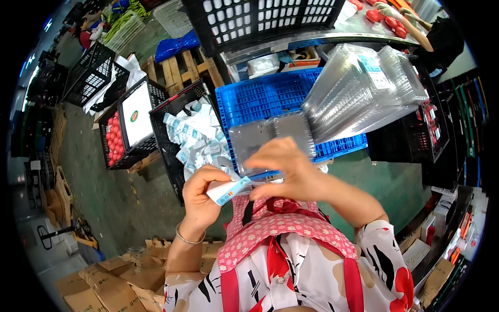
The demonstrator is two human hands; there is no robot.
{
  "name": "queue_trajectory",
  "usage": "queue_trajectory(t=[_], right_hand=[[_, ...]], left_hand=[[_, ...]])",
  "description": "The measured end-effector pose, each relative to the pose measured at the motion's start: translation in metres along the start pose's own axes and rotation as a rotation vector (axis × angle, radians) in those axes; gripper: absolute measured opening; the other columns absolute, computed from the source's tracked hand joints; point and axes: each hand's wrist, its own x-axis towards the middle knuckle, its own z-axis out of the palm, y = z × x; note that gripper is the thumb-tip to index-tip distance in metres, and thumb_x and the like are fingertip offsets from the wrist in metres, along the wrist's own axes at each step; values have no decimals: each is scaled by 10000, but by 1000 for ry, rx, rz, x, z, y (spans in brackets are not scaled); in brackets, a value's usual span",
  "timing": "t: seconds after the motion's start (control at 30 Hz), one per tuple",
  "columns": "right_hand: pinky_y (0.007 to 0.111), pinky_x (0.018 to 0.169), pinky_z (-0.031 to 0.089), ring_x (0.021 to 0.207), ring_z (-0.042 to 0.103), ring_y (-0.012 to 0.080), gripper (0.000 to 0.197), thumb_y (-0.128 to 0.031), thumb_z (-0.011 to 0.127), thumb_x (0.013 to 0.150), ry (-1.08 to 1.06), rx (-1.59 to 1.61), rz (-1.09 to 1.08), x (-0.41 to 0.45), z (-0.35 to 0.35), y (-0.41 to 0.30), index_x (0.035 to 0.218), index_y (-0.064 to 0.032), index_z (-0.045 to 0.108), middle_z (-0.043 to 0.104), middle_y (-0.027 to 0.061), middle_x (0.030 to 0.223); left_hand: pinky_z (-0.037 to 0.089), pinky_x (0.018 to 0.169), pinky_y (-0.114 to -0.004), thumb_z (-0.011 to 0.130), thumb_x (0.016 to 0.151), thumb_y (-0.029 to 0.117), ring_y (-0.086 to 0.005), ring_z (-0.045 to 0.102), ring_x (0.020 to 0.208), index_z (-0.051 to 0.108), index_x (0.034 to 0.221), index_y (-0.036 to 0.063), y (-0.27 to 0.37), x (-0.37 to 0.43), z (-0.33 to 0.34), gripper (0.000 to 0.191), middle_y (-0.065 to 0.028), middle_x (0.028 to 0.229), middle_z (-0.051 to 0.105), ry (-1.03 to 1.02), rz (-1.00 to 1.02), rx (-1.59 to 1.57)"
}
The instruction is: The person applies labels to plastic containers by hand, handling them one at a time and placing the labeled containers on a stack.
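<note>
My left hand [202,191] grips a white-and-blue printed label [230,192], curled or folded, which bears writing. To its right, my right hand [290,167] is blurred, its thumb and fingers spread with nothing seen between them. It hovers at the near edge of an open clear plastic clamshell box [249,138], hiding part of it. That box rests on an upturned blue plastic crate [269,93]. Beyond my left hand, a black crate [167,152] holds a heap of similar labels [206,132]. A tall leaning stack of clear clamshell boxes [351,85] lies at the right.
A black crate [265,19] stands on a metal table [351,35], where another person's gloved hands [390,13] are among red tomatoes [391,22]. Red produce fills a crate [114,138] at left. Flattened cardboard boxes [113,277] lie lower left; black crates [413,132] stand at right.
</note>
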Motion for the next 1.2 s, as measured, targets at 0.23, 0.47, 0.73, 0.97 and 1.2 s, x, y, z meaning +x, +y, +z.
queue_trajectory(t=[0.23,0.47,0.73,0.97,1.2], right_hand=[[320,808,389,827,588,189,162,-209,749,746,87,183,28,2,23,-11,786,-64,689,665,64,830],[241,515,410,597,521,80,343,-117,758,751,232,302,719,1,44,85,982,-16,525,591,55,687],[326,509,481,632,591,177,501,-213,785,706,111,100,1021,-1,103,157,1045,8,490,603,121,728],[451,628,507,757,643,357,783,-330,777,684,-25,-717,922,4,124,143,1301,-17,409,591,185,940],[514,948,350,1194,380,420,1041,-376,815,568,309,-943,899,-44,75,133,1404,-73,273,389,277,1283]], left_hand=[[421,584,-217,703,717,-58,-82,534,653,619,851,14,-13,-15,-31,174,-24,775,599,21,-30,187],[420,735,-289,632,714,-90,-157,532,757,583,788,18,-34,-27,-96,140,-52,804,629,228,3,241],[408,828,-319,599,751,-59,-154,521,785,561,788,25,-48,-40,-119,99,-50,806,631,233,-42,201],[404,871,-373,557,748,-46,-176,540,765,555,780,19,-52,-30,-124,73,-62,778,608,165,-60,245],[457,855,-355,574,766,-45,-195,572,788,548,787,1,-42,-33,-120,57,-94,808,606,244,-120,103]])
